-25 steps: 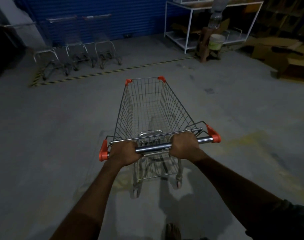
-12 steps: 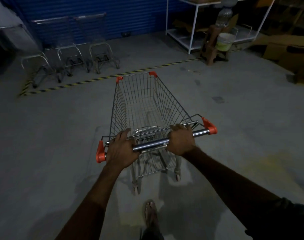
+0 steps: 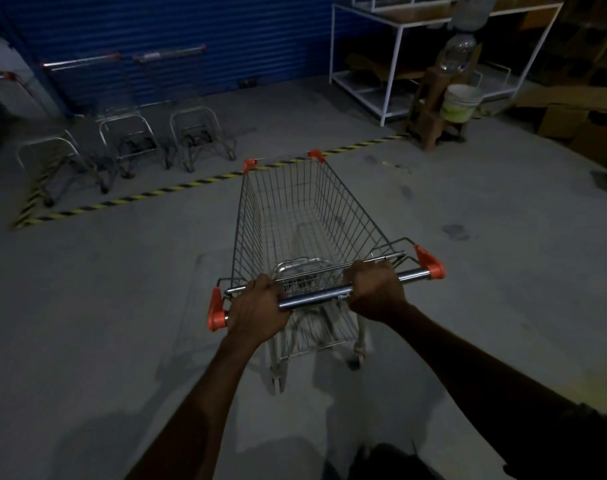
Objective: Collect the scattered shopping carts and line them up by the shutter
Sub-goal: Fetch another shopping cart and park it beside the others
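A wire shopping cart with orange corner caps stands on the concrete floor in front of me, its basket empty. My left hand grips the left part of its chrome handle bar. My right hand grips the same bar further right. Three parked carts stand side by side at the back left, in front of the blue shutter and behind a yellow-and-black floor stripe.
A white metal shelf frame stands at the back right. Beside it, a wooden stool carries a clear water bottle and a white bucket. Cardboard boxes lie along the right edge.
The cart has rolled forward toward the striped line and the parked carts. My left hand's fingers have closed tighter round the handle bar.
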